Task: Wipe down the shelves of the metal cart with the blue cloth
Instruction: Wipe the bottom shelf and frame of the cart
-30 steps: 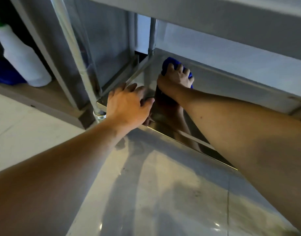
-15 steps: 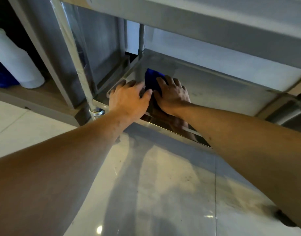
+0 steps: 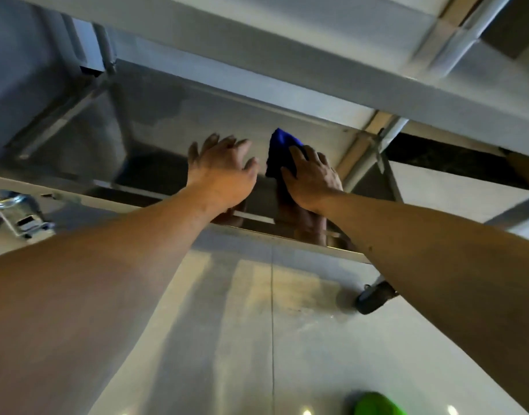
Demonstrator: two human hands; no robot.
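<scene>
The blue cloth (image 3: 279, 154) lies on the bottom shelf (image 3: 155, 121) of the metal cart, pressed flat under my right hand (image 3: 312, 178); only its far and left edges stick out past the fingers. My left hand (image 3: 223, 172) hovers or rests just left of the cloth over the shelf's front part, fingers spread, holding nothing. The shiny shelf mirrors both hands near its front lip (image 3: 287, 236). An upper shelf (image 3: 287, 64) crosses above.
A black caster wheel (image 3: 374, 298) stands on the glossy tiled floor at the cart's right front leg. A metal bracket (image 3: 20, 214) sits at the left. A green object (image 3: 377, 404) shows at the bottom edge. A cart post (image 3: 368, 154) rises right of my right hand.
My right hand has slid the cloth from the shelf's far left corner toward the right side. My left hand moved right along the shelf too, and the view swung rightward.
</scene>
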